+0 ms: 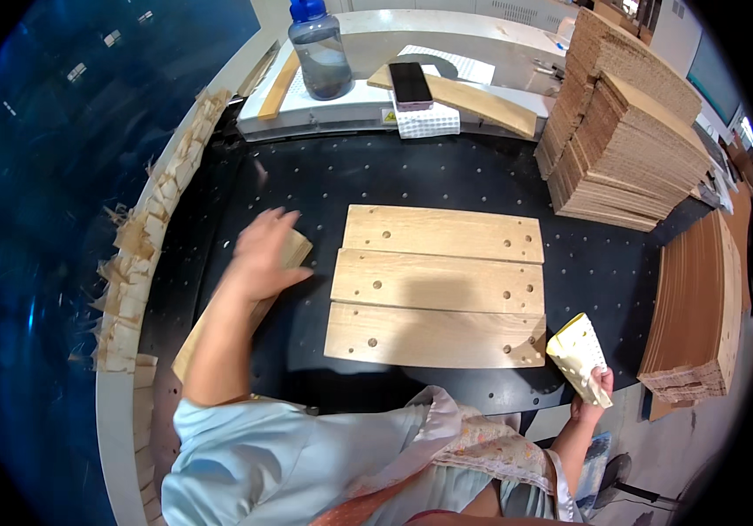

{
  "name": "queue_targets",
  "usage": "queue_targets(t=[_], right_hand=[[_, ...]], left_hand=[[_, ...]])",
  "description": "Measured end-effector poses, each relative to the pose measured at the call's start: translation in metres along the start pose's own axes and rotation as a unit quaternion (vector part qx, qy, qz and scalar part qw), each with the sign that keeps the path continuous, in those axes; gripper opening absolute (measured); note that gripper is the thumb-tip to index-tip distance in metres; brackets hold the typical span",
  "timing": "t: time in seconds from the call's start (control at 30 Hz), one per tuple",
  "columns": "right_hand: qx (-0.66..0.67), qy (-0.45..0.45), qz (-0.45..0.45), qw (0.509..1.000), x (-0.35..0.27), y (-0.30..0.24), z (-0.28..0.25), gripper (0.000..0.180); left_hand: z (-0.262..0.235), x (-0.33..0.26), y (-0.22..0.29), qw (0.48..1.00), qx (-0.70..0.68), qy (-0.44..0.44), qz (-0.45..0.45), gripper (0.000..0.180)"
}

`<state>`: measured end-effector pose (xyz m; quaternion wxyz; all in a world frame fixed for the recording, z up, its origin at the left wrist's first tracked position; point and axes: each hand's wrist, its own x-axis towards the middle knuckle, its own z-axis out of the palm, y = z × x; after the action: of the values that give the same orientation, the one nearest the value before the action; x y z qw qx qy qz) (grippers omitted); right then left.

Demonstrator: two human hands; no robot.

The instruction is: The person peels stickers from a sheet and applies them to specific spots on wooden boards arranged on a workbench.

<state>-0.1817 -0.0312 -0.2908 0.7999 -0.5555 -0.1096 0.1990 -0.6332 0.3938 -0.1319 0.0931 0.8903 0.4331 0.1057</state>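
Three pale wooden boards with drilled holes, a far board (442, 232), a middle board (376, 272) and a near board (429, 337), lie side by side on the black dotted tabletop (306, 184). To their left my left hand (264, 254) is over another wooden board (191, 355), fingers apart and slightly blurred. It covers much of that board; whether it touches the wood I cannot tell. My right hand (600, 386), low at the right by the table's near edge, grips a folded pale yellow sheet (578, 355) with a white dotted face.
Stacked brown boards (618, 131) stand at the far right, and another brown stack (692, 307) sits nearer. On the white ledge behind are a blue-capped water bottle (321, 57), a phone (410, 86) and a wooden strip (482, 105). Ragged tape (135, 245) lines the left rim.
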Motion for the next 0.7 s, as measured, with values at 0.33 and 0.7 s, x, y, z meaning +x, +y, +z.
queue_targets(t=[0.33,0.7], right_hand=[[-0.007,-0.050,0.007,0.999,0.003,-0.001,-0.005,0.012],[-0.061,-0.001,-0.006,0.998,0.008,-0.001,-0.007,0.011]], left_hand=[[0.004,-0.107,-0.063,0.960,0.012,-0.098,-0.260,0.109],[0.021,0.108,-0.130,0.997,0.051,-0.049,-0.036,0.100]])
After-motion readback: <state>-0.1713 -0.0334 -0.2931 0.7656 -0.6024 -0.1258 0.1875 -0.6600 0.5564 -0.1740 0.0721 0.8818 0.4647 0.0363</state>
